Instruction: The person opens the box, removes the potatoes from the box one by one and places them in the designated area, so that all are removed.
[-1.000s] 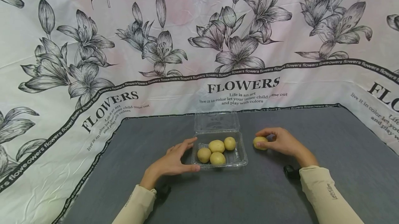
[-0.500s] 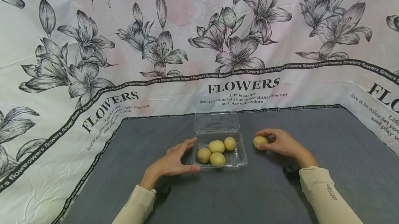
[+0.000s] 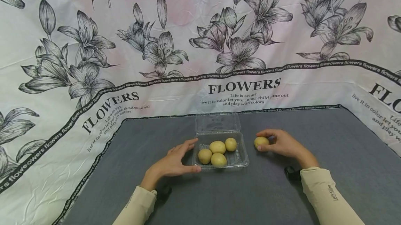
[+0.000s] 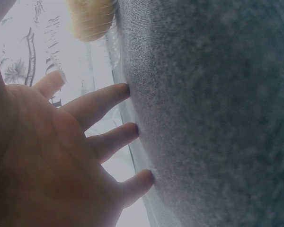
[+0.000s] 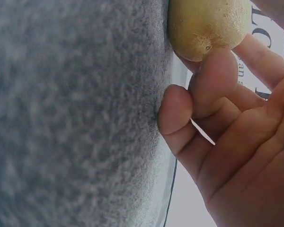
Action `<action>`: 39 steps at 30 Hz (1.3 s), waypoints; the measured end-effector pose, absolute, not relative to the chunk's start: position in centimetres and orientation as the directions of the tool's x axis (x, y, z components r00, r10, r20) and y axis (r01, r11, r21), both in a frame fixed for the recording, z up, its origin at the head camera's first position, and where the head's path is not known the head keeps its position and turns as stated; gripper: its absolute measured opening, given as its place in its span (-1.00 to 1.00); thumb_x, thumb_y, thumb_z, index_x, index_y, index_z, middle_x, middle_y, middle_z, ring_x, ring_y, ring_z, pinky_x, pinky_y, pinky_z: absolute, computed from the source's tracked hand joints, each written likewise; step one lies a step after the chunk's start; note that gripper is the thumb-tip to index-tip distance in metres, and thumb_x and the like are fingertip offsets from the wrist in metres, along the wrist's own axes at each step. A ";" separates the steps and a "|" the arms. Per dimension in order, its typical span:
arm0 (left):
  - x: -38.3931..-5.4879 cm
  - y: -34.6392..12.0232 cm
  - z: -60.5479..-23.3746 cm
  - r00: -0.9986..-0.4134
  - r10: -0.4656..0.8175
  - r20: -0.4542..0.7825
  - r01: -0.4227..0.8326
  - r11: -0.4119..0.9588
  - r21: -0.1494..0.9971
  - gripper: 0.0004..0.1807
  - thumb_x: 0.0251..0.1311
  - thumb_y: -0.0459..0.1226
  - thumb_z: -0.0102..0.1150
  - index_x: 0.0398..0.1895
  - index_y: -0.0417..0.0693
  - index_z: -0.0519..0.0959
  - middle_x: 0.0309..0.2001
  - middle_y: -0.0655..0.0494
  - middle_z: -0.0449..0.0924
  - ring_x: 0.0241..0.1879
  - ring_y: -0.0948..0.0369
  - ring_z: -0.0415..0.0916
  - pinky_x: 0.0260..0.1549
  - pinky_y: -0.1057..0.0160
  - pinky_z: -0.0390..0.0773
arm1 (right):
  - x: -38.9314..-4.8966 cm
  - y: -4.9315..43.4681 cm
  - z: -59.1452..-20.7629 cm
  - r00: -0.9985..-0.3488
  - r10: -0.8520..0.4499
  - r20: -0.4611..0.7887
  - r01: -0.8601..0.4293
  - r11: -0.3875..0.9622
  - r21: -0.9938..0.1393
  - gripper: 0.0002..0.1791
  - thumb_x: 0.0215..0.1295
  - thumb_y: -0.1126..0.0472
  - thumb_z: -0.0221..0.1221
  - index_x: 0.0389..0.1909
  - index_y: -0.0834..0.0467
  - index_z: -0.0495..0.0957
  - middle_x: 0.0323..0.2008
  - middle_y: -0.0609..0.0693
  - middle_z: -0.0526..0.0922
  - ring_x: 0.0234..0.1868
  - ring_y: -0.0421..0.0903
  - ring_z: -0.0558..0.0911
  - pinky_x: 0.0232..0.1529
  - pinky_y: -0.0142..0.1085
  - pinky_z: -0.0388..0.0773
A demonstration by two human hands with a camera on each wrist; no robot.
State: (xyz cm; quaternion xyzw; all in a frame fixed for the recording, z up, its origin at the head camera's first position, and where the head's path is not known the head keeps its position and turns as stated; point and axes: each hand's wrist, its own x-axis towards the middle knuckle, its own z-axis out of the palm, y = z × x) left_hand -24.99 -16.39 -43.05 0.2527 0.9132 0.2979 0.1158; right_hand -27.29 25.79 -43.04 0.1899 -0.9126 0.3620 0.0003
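A clear plastic clamshell box [image 3: 239,160] lies on the grey table with its lid [image 3: 217,123] folded back. Several yellowish potatoes [image 3: 217,147] sit inside it. My left hand [image 3: 172,160] is at the box's left side, thumb near the front corner and fingertips by the back corner. In the left wrist view, the fingers of the left hand [image 4: 61,156] are spread, some tips reaching down to the cloth. My right hand [image 3: 283,144] holds one more potato [image 3: 260,143] between thumb and fingers, right of the box. That potato [image 5: 206,26] rests on or just above the table.
A dark grey cloth covers the table [image 3: 238,197]. A white curtain [image 3: 175,96] printed with flowers and lettering hangs close behind and along both sides. Black straps [image 3: 292,172] sit at the wrists, below the cream sleeves [image 3: 325,190].
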 end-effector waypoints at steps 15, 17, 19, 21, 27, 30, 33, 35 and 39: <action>-24.9 -16.4 -42.9 -0.844 0.533 -0.065 0.391 0.694 0.604 0.09 0.13 0.29 0.33 0.64 0.33 -0.01 0.55 0.05 0.25 0.59 -0.09 0.03 0.45 -0.41 -0.10 | -27.0 25.3 -42.2 -0.943 -0.276 0.187 -0.330 0.699 -0.634 -0.30 0.23 -0.04 0.43 0.29 0.23 0.52 0.10 0.27 0.66 -0.43 -0.17 0.41 -0.42 -0.34 0.35; -24.9 -16.4 -42.9 -0.845 0.531 -0.066 0.390 0.695 0.604 0.09 0.13 0.29 0.34 0.64 0.33 -0.01 0.55 0.05 0.25 0.59 -0.09 0.03 0.45 -0.41 -0.10 | -26.9 25.1 -41.8 -0.945 -0.262 0.196 -0.327 0.709 -0.626 -0.27 0.23 -0.07 0.43 0.33 0.21 0.49 0.12 0.29 0.65 -0.48 -0.17 0.38 -0.47 -0.33 0.33; -24.9 -16.3 -42.9 -0.845 0.531 -0.068 0.389 0.696 0.604 0.09 0.13 0.29 0.34 0.64 0.32 -0.01 0.55 0.05 0.25 0.59 -0.09 0.03 0.45 -0.41 -0.10 | -26.9 24.8 -41.5 -0.945 -0.248 0.212 -0.326 0.718 -0.614 -0.25 0.22 -0.09 0.43 0.35 0.19 0.48 0.13 0.28 0.65 -0.50 -0.18 0.37 -0.49 -0.33 0.32; -24.9 -16.3 -42.9 -0.845 0.531 -0.069 0.388 0.696 0.605 0.09 0.13 0.29 0.34 0.65 0.32 -0.01 0.55 0.04 0.25 0.59 -0.09 0.02 0.45 -0.41 -0.10 | -26.9 24.5 -41.2 -0.944 -0.239 0.228 -0.330 0.724 -0.606 -0.23 0.20 -0.11 0.44 0.35 0.16 0.48 0.14 0.27 0.65 -0.51 -0.18 0.37 -0.50 -0.33 0.32; -24.9 -16.3 -43.0 -0.846 0.528 -0.072 0.383 0.697 0.606 0.09 0.14 0.29 0.34 0.64 0.32 -0.02 0.56 0.04 0.25 0.60 -0.09 0.01 0.46 -0.41 -0.12 | -26.9 23.7 -40.9 -0.932 -0.239 0.273 -0.360 0.699 -0.618 -0.27 0.17 -0.06 0.47 0.33 0.11 0.51 0.12 0.27 0.67 -0.56 -0.21 0.38 -0.55 -0.34 0.33; -24.9 -16.3 -43.0 -0.846 0.528 -0.071 0.384 0.698 0.605 0.09 0.14 0.29 0.33 0.64 0.34 -0.02 0.56 0.04 0.25 0.60 -0.08 0.02 0.46 -0.40 -0.12 | -26.9 23.5 -41.0 -0.927 -0.239 0.289 -0.372 0.684 -0.628 -0.30 0.18 -0.01 0.48 0.32 0.10 0.52 0.10 0.26 0.68 -0.57 -0.23 0.37 -0.57 -0.34 0.32; -24.9 -16.4 -43.1 -0.845 0.530 -0.070 0.387 0.697 0.603 0.08 0.14 0.29 0.33 0.64 0.35 -0.02 0.56 0.05 0.25 0.59 -0.08 0.02 0.46 -0.41 -0.12 | -26.8 23.3 -41.0 -0.922 -0.239 0.306 -0.384 0.674 -0.631 -0.33 0.18 0.01 0.48 0.30 0.08 0.54 0.08 0.25 0.69 -0.57 -0.23 0.37 -0.57 -0.35 0.32; -24.9 -16.4 -43.1 -0.844 0.532 -0.071 0.388 0.697 0.603 0.08 0.14 0.29 0.32 0.64 0.37 -0.02 0.56 0.05 0.24 0.60 -0.07 0.02 0.45 -0.41 -0.11 | -26.8 23.1 -40.9 -0.915 -0.242 0.321 -0.398 0.661 -0.636 -0.35 0.18 0.03 0.48 0.29 0.08 0.55 0.07 0.24 0.70 -0.56 -0.23 0.38 -0.56 -0.35 0.34; -24.9 -16.4 -43.0 -0.844 0.531 -0.076 0.385 0.697 0.605 0.07 0.14 0.29 0.32 0.64 0.39 -0.03 0.56 0.06 0.24 0.60 -0.07 0.01 0.46 -0.40 -0.12 | -26.6 22.4 -40.8 -0.897 -0.260 0.358 -0.439 0.631 -0.640 -0.39 0.18 0.07 0.48 0.26 0.08 0.58 0.03 0.24 0.71 -0.52 -0.25 0.45 -0.51 -0.35 0.41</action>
